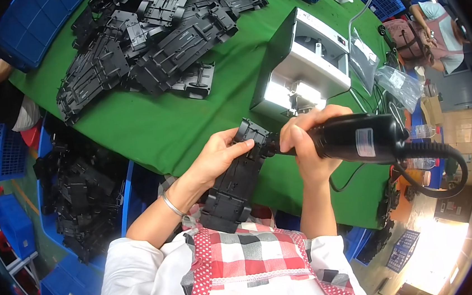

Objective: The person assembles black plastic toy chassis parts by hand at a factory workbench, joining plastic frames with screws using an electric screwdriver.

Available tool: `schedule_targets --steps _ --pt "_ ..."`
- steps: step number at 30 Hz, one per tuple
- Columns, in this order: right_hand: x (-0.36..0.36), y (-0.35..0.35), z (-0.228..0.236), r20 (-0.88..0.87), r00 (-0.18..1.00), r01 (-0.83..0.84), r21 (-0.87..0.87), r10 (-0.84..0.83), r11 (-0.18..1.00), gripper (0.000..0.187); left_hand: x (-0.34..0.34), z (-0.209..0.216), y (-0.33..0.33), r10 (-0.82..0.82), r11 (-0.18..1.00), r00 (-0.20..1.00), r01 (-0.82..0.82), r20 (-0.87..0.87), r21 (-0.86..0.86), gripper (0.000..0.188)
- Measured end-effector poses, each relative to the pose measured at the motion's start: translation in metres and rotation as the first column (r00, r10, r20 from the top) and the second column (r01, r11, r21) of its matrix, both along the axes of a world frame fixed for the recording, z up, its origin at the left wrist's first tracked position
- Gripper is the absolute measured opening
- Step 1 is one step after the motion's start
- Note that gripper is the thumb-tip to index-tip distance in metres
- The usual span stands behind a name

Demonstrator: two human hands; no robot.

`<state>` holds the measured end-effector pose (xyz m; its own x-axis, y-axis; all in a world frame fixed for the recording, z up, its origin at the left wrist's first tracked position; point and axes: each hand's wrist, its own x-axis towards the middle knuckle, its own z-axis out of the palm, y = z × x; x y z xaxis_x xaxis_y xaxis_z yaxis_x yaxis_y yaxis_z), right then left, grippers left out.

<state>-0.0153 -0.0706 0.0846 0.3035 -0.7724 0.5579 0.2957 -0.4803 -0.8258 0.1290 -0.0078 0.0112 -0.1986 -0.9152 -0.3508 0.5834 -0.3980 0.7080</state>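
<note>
My left hand (215,157) is closed on a long black plastic chassis (231,188), its thumb on the upper face near the far end. The chassis slants toward me, with its near end over my checked apron. In my right hand (310,151) is a black electric screwdriver (353,137), lying almost level. Its tip meets or nearly meets the right side of the chassis's far end; the exact contact is hidden by my fingers. Just beyond stands a white and black box-shaped machine (321,33), perhaps a screw feeder, with a bright light at its front.
A heap of similar black chassis (177,51) covers the far left of the green table (128,137). Blue bins (40,27) stand behind it. More black parts fill a bin (86,194) at my left. Plastic bags (399,85) and cables lie right. Other people (439,31) are nearby.
</note>
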Motion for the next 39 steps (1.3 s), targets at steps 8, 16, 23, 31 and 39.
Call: schedule_targets --steps 8,16,23,31,39 --pt "-0.017 -0.007 0.046 0.282 0.949 0.139 0.026 -0.140 0.990 0.039 0.000 0.000 0.004 -0.096 0.995 0.984 0.094 0.152 0.017 0.021" --pt "0.004 -0.032 0.039 0.031 0.907 0.421 -0.052 -0.419 0.906 0.030 -0.002 -0.003 0.007 -0.057 0.998 0.995 0.056 0.080 0.015 0.021" --pt "0.010 -0.006 0.036 0.255 0.964 0.024 0.183 -0.070 0.983 0.035 0.001 -0.007 0.002 -0.103 0.995 0.992 0.102 0.078 0.016 0.019" --pt "0.026 0.001 0.016 0.144 0.987 0.048 0.185 -0.076 0.981 0.036 0.000 -0.007 0.002 -0.095 0.995 0.990 0.095 0.102 0.003 0.018" --pt "0.031 0.001 0.013 0.029 0.999 0.016 0.080 -0.018 0.997 0.032 0.003 -0.002 0.002 -0.083 0.996 0.993 0.084 0.086 -0.004 0.018"
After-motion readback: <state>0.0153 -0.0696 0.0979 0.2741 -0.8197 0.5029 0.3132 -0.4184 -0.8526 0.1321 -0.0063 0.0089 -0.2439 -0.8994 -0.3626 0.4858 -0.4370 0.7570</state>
